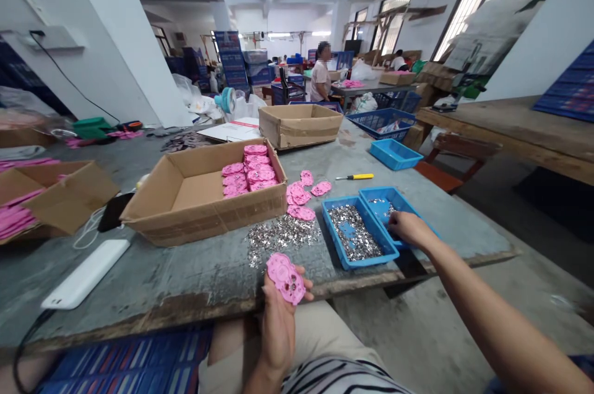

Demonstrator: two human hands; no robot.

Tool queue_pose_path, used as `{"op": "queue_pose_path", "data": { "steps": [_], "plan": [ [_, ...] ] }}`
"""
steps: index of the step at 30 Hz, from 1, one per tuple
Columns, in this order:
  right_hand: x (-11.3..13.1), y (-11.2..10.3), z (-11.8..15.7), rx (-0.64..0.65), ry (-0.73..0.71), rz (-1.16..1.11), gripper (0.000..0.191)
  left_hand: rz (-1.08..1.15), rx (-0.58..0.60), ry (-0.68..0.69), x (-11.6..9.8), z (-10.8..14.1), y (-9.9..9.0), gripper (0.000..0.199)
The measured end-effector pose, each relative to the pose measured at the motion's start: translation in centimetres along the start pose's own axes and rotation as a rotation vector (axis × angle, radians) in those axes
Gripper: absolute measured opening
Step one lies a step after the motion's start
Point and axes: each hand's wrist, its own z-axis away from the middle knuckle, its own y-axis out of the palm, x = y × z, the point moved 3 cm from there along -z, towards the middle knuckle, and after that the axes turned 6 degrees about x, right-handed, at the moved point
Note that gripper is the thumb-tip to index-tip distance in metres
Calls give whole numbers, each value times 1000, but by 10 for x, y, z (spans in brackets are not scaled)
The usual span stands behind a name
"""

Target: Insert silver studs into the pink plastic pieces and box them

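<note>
Left hand [278, 326] grasps a pink piece [285, 278] at the near table edge, right of the large carton [204, 221]; right hand [408, 228] reaches into the right blue tray [399, 208], its fingertip grip not discernible

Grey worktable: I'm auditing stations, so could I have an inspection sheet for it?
Surface: grey table, front edge worn.
Things: pink piece; metallic bits loose and in both blue trays.
Clutter: yellow-handled tool, cardboard boxes.
Hands: left hand holds the pink piece; right hand is in the right tray.
Cables: black cable at the white device; white cable nearby.
Surroundings: person and stacked blue crates behind.
</note>
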Motion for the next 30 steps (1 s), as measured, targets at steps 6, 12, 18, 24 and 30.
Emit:
{"op": "queue_pose_path", "data": {
  "steps": [6,12,18,24,30],
  "plan": [
    [-3,3,-1,-57,12,-19,27,-9,17,2,2,0,-3,54],
    [-4,3,-2,-72,14,-48,28,-16,25,16,1,2,-5,53],
    [-1,-1,3,-114,18,-107,21,-11,-12,13,0,3,-4,51],
    [-3,-13,12,-253,13,-197,20,81,-93,70,6,-3,-5,49],
    [37,-5,28,-276,-293,-809,11,-14,-205,33,22,-13,-13,62]
  ]
}}
